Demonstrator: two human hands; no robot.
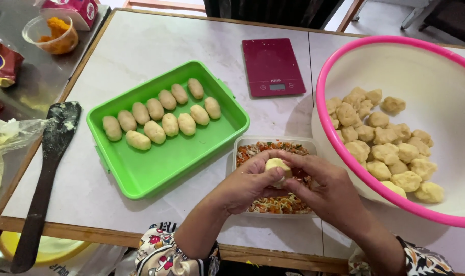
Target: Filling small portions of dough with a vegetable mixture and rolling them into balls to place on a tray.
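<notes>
My left hand point(245, 185) and my right hand point(327, 186) meet over a clear box of chopped vegetable filling point(272, 148). Both pinch one pale dough ball point(277, 166) between their fingertips. To the left a green tray point(155, 168) holds two rows of several shaped oval dough pieces point(163, 113). On the right a big white bowl with a pink rim point(345, 158) holds several rough dough lumps point(383, 140).
A dark red kitchen scale point(273, 66) lies at the back of the white table. A black floured spatula point(47, 171) rests on the left table edge. A small cup with orange contents point(52, 35) and snack packets sit on the far-left counter.
</notes>
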